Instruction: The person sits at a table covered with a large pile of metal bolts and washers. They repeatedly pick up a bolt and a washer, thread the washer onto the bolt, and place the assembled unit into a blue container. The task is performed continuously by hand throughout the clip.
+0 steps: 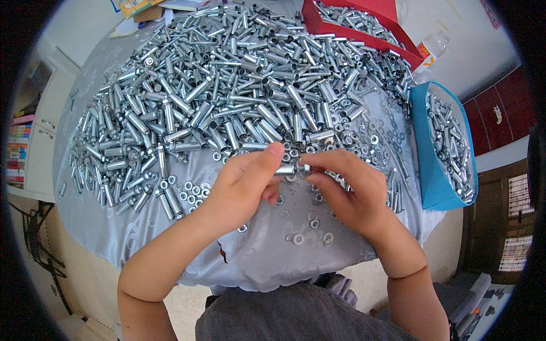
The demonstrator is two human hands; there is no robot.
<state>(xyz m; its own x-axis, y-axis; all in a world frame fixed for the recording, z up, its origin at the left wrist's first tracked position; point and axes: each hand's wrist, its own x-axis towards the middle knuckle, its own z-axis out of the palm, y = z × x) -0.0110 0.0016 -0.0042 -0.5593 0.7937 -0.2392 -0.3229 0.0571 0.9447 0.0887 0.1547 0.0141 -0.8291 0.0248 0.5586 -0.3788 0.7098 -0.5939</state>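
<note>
My left hand [240, 184] is closed around a shiny metal sleeve anchor [285, 170], which lies roughly level and points to the right. At its right end my right hand [359, 188] pinches a hex nut [305, 169] between thumb and forefinger. Whether the nut is threaded on cannot be made out. Most of the sleeve is hidden inside the left hand. Just beyond both hands rises a large heap of metal sleeves and bolts [227, 85]. Loose washers [298, 239] and nuts lie on the cloth below and between the hands.
A silver-grey patterned cloth [256, 264] covers the round table. Sleeve anchors fill a blue box [430, 196] at the right edge, and a red box [392, 44] at the back right holds more metal parts. Beside it stands a clear plastic bottle [435, 45].
</note>
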